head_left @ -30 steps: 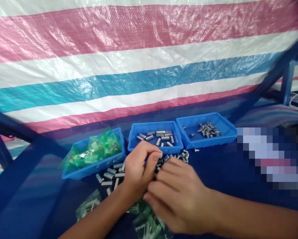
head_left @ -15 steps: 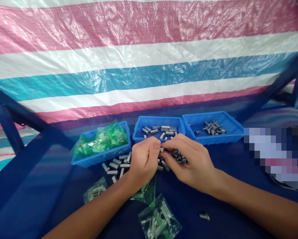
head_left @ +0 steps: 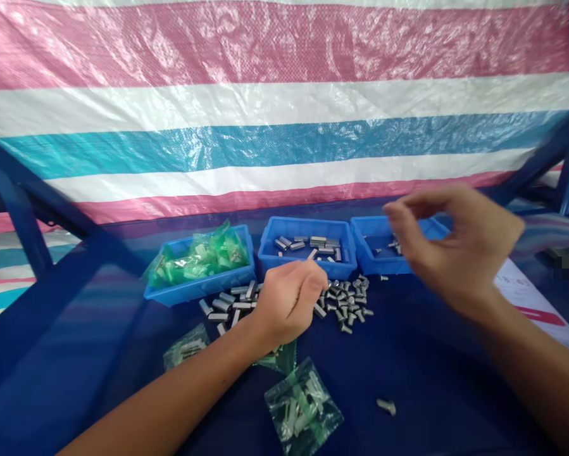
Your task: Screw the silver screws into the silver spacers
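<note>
My left hand (head_left: 288, 301) is closed in a fist above loose metal hex standoffs (head_left: 219, 316) and a pile of short screws (head_left: 348, 304). What it grips is hidden by the fingers. Blurred by motion, my right hand (head_left: 464, 247) hangs over the right blue bin (head_left: 374, 265), thumb and forefinger brought together in a pinch. Nothing can be made out between those fingertips. A few screws (head_left: 395, 246) show inside that bin, partly covered by the hand. The middle blue bin (head_left: 307, 269) contains several standoffs (head_left: 318, 241).
At the left stands a blue bin (head_left: 199, 283) of green-tinted bags (head_left: 203, 256). Small clear bags of parts (head_left: 303, 408) lie nearer me, one bag (head_left: 187, 347) beside my left forearm. A single screw (head_left: 386, 406) lies apart. Printed paper (head_left: 540, 310) is at the right.
My right hand has left my left hand and moved up and right over the right bin. The screw pile is uncovered. My left hand stays closed.
</note>
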Action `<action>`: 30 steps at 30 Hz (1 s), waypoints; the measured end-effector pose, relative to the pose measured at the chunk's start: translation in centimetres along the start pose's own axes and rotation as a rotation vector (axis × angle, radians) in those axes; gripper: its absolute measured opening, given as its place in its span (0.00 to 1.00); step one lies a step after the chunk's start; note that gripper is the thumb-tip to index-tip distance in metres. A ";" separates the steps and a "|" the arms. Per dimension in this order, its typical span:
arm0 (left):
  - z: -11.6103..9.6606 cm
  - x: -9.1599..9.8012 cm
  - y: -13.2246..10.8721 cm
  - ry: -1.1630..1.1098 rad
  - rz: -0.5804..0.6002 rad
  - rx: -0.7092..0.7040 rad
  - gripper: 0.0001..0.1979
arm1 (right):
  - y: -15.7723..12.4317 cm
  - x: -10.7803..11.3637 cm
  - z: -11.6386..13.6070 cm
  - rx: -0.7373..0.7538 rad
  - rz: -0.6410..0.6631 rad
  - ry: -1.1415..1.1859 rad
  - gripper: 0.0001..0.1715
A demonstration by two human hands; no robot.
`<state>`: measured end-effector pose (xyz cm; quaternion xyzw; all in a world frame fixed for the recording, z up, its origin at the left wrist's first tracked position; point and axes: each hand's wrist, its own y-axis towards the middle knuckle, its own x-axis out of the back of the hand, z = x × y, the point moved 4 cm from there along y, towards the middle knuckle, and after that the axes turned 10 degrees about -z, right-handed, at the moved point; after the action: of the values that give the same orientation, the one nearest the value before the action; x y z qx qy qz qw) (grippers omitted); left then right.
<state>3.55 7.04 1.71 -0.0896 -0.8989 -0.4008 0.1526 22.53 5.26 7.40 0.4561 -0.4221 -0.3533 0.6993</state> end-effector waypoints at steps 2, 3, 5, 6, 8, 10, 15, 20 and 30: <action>0.1 0.0 0.0 -0.010 0.002 -0.010 0.22 | 0.6 0.0 -2.2 -0.072 0.019 -0.145 0.11; 0.3 0.0 0.0 -0.015 -0.009 0.000 0.21 | 0.7 -0.2 -2.9 -0.101 0.039 -0.208 0.14; 0.7 0.2 0.0 -0.027 -0.045 0.041 0.20 | 0.5 -0.6 -3.0 -0.106 0.073 -0.260 0.16; 0.9 0.2 0.0 -0.034 -0.065 0.066 0.20 | 0.2 -0.8 -2.3 -0.071 0.101 -0.236 0.15; 1.1 0.3 -0.1 -0.042 -0.089 0.112 0.20 | -0.7 -1.1 0.4 0.061 0.226 -0.085 0.10; 1.2 0.3 -0.2 -0.040 -0.088 0.142 0.21 | -2.0 -1.1 3.6 0.196 0.419 0.070 0.10; 0.9 0.2 -0.4 -0.037 -0.075 0.129 0.22 | -6.1 -0.9 7.6 0.378 0.790 0.119 0.03; 1.0 0.1 -0.4 -0.030 -0.049 0.090 0.20 | -7.9 -2.0 7.6 0.436 0.800 0.070 0.10; 0.7 0.0 -0.4 0.012 -0.018 0.014 0.18 | -8.1 -2.1 8.2 0.561 0.710 0.065 0.15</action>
<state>3.25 7.28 0.96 -0.0780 -0.9016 -0.3962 0.1548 13.30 1.60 1.08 0.4659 -0.6095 0.0511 0.6394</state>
